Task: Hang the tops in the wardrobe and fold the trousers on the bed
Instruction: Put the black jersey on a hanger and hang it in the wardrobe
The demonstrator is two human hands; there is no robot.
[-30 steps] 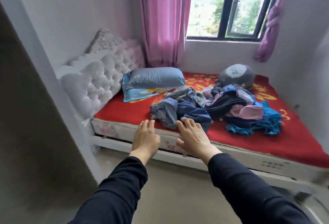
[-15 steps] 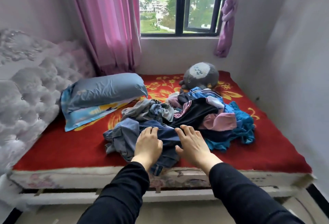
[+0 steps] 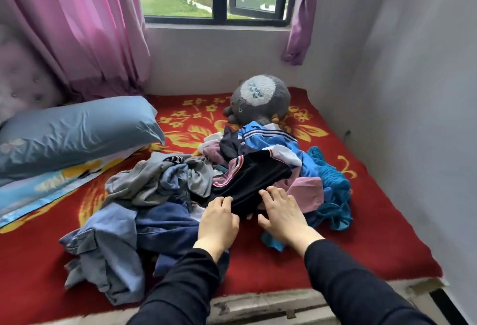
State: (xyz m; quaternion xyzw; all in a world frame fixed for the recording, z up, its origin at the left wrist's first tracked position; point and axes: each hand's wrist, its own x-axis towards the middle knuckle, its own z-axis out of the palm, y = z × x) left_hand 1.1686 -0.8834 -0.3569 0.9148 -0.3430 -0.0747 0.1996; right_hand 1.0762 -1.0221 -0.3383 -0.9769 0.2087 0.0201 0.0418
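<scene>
**Inspector:** Largest first. The bed (image 3: 374, 242) carries a red flowered blanket; on it, toward the middle and right, lies the heap of clothes (image 3: 206, 182). No wardrobe is in view.

**Clerk:** And the item in hand?

**Inspector:** The black garment (image 3: 253, 177) with pink and white trim lies on top of the heap, draped from the far right down toward the near edge. Its near hem ends directly between the two hands. Whether it is a top or trousers cannot be told from here.

**Clerk:** The hands?

**Inspector:** The left hand (image 3: 218, 224) lies palm down, fingertips touching the hem on its left side. The right hand (image 3: 281, 215) lies palm down, fingers spread, touching the hem on its right. Neither grip is closed on the cloth; both are apart.

**Clerk:** Which is nearer?

**Inspector:** About equal. The garment extends away from both, up and to the right, so in my judgement a pinch at the hem and a pull toward the body would free it. The denim piece (image 3: 108, 242) lies well left, nearer the left hand.
</scene>
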